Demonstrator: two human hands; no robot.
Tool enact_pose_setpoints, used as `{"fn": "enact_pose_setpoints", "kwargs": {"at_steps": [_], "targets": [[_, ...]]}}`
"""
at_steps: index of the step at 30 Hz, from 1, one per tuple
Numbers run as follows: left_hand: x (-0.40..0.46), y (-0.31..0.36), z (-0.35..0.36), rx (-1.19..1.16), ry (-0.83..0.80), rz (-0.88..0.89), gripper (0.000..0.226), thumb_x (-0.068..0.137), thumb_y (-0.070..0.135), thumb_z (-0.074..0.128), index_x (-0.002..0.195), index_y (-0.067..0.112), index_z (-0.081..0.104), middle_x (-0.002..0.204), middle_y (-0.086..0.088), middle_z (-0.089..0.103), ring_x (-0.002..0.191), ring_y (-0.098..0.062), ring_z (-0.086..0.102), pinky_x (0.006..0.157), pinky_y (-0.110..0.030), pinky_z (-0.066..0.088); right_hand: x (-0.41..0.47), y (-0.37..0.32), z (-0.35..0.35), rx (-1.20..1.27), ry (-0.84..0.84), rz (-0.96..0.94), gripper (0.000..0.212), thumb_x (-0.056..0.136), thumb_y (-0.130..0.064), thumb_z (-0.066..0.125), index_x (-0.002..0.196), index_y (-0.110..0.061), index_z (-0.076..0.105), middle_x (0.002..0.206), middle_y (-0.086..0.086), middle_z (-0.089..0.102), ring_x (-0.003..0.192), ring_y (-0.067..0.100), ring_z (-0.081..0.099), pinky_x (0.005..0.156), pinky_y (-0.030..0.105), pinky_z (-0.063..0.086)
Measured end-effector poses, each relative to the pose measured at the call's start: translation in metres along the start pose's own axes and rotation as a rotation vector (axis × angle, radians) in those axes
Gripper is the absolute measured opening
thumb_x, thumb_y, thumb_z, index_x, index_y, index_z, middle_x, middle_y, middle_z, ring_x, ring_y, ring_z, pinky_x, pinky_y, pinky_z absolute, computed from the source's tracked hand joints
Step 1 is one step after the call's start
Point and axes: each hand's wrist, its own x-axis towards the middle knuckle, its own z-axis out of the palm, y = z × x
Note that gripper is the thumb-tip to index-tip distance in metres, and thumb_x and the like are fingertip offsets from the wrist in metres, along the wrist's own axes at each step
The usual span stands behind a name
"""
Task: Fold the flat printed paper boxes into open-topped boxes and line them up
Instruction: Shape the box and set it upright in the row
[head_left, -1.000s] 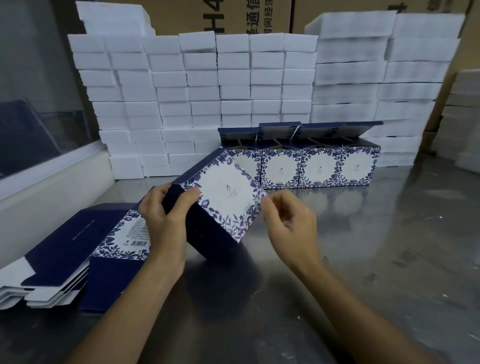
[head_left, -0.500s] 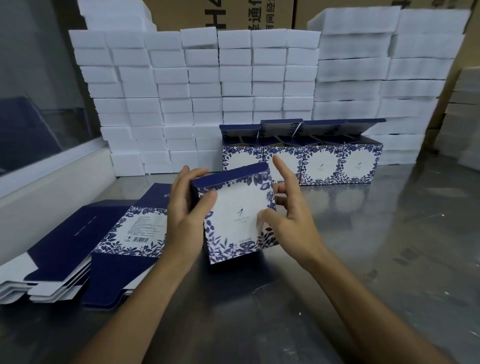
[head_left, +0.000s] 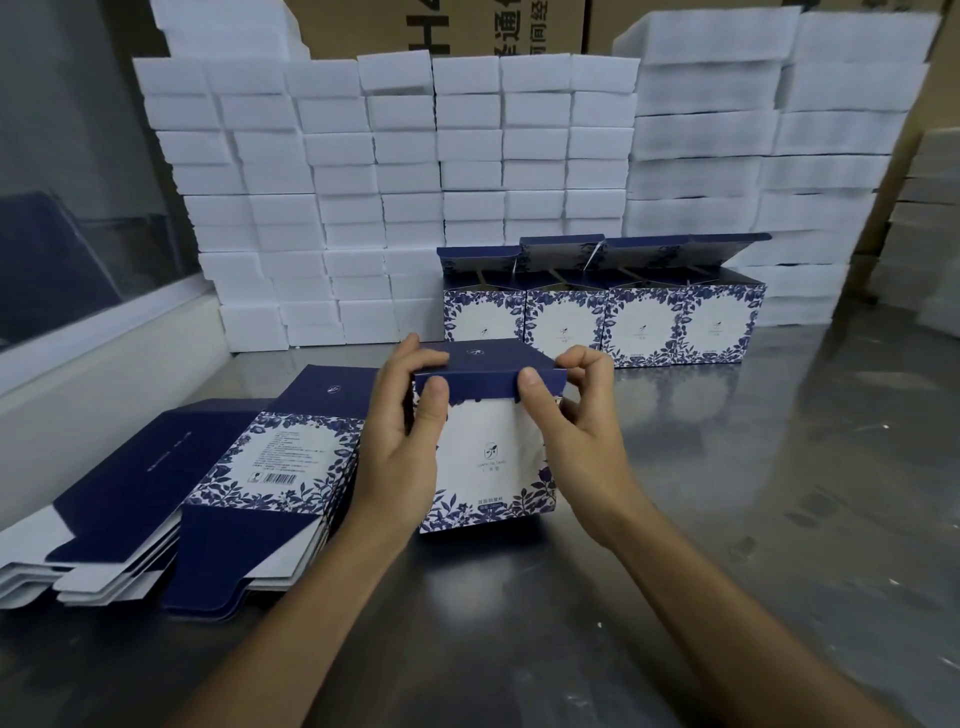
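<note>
A blue-and-white floral box (head_left: 491, 457) stands upright on the steel table in front of me. Its navy lid flap lies folded over the top and hangs down the front face. My left hand (head_left: 402, 441) grips the box's left side, thumb on the flap's front lip. My right hand (head_left: 576, 436) grips the right side, its thumb pinching the same lip. Behind it, a row of several folded boxes (head_left: 605, 325) stands with lids raised. A pile of flat printed boxes (head_left: 249, 478) lies at my left.
White foam blocks (head_left: 395, 192) are stacked in a wall behind the row, with taller stacks (head_left: 769, 156) at right and cardboard cartons behind. A white ledge and glass pane (head_left: 93, 332) run along the left. The steel table (head_left: 779, 493) stretches to the right.
The box went from tilted on its edge to standing upright. Both hands moved to its top corners, and the lid flap now lies folded over the front.
</note>
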Motion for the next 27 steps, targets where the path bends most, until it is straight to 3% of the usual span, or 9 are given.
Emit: {"fn": "enact_pose_setpoints", "kwargs": {"at_steps": [2,4,6,10,15,21,24,27], "targets": [[0.001,0.000,0.000,0.021,0.011,0.008,0.014,0.096,0.031,0.053,0.107,0.036,0.061,0.140,0.021,0.046,0.132,-0.028,0.048,0.110,-0.048,0.040,0.001,0.002,-0.002,-0.115,0.012,-0.105,0.016,0.098,-0.021,0.061,0.106,-0.029,0.050,0.117,-0.007,0.060,0.087,-0.002,0.056,0.069,0.015,0.044],[0.001,0.002,0.001,0.020,0.027,0.040,0.018,0.098,0.018,0.056,0.104,0.034,0.063,0.139,0.015,0.050,0.130,-0.027,0.051,0.108,-0.053,0.041,0.002,0.002,-0.001,-0.244,0.030,-0.207,0.017,0.097,-0.015,0.063,0.104,-0.030,0.059,0.130,0.004,0.052,0.113,-0.008,0.049,0.085,0.008,0.039],[0.000,0.002,0.001,0.027,0.043,0.080,0.021,0.098,0.012,0.057,0.102,0.032,0.064,0.137,0.010,0.055,0.128,-0.023,0.054,0.105,-0.054,0.044,0.001,0.001,0.001,-0.298,0.030,-0.254,0.019,0.094,-0.016,0.067,0.103,-0.033,0.064,0.135,0.006,0.047,0.127,-0.016,0.037,0.098,0.007,0.034],[-0.001,0.002,0.002,0.071,0.074,0.158,0.024,0.097,0.007,0.059,0.101,0.030,0.064,0.129,0.005,0.061,0.120,-0.015,0.059,0.098,-0.041,0.050,-0.002,0.000,0.003,-0.294,0.024,-0.318,0.026,0.091,-0.020,0.072,0.107,-0.040,0.067,0.141,0.002,0.039,0.127,-0.012,0.042,0.103,0.011,0.037],[-0.004,0.001,0.006,0.069,0.065,0.198,0.023,0.096,0.007,0.060,0.095,0.029,0.065,0.123,0.003,0.065,0.117,-0.010,0.061,0.092,-0.028,0.053,-0.006,0.000,0.008,-0.317,0.021,-0.338,0.023,0.087,-0.023,0.076,0.101,-0.040,0.070,0.145,0.000,0.033,0.133,0.007,0.045,0.107,0.020,0.041],[-0.003,-0.004,0.005,0.040,0.050,0.139,0.018,0.093,0.008,0.065,0.101,0.025,0.065,0.136,0.008,0.060,0.124,-0.001,0.056,0.097,-0.036,0.051,-0.006,0.001,0.008,-0.305,0.053,-0.330,0.025,0.086,-0.019,0.077,0.096,-0.041,0.068,0.139,0.000,0.036,0.132,-0.001,0.041,0.103,0.014,0.040],[-0.004,-0.003,0.004,0.048,0.041,0.147,0.018,0.093,0.013,0.065,0.100,0.030,0.067,0.136,0.012,0.059,0.124,-0.005,0.058,0.095,-0.035,0.053,-0.006,0.002,0.009,-0.287,0.063,-0.329,0.026,0.087,-0.019,0.075,0.092,-0.043,0.067,0.136,-0.001,0.037,0.134,0.005,0.041,0.105,0.021,0.042],[-0.004,-0.003,0.006,0.068,0.068,0.173,0.015,0.092,0.011,0.065,0.097,0.025,0.069,0.130,0.009,0.063,0.119,-0.009,0.062,0.094,-0.037,0.054,-0.006,0.002,0.010,-0.283,0.082,-0.325,0.027,0.087,-0.018,0.076,0.089,-0.043,0.067,0.132,-0.002,0.038,0.125,-0.008,0.042,0.105,0.029,0.045]]}}
